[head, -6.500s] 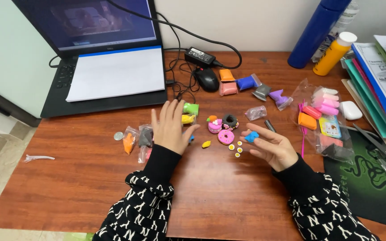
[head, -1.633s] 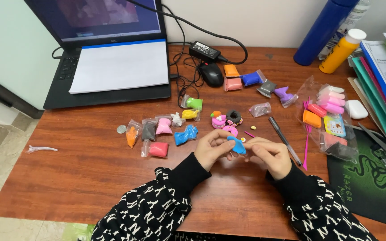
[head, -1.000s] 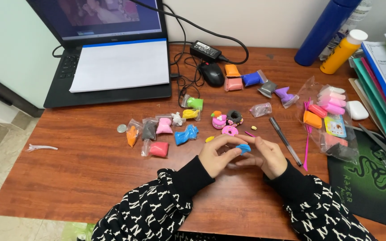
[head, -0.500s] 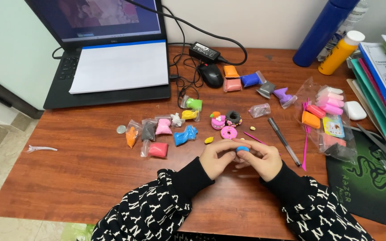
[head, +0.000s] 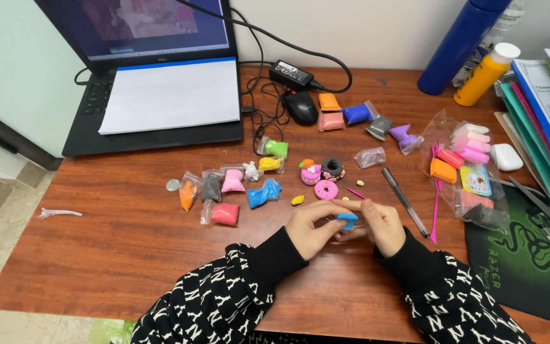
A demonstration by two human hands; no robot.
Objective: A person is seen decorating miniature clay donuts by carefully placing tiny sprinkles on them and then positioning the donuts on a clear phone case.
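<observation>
**Head view: both hands pinched a small blue clay lump**

Head view showed the left hand (head: 310,228) and right hand (head: 380,224) meeting above the brown wooden worktop (head: 122,248), both grips narrow on a small soft blue clay lump (head: 347,220) held between them, just below a pink clay doughnut (head: 326,189). Light, even fingertip pressure would probably shape it best without flattening it. The lump's underside and the right thumb were hidden; its exact form was hard to make out.
</observation>
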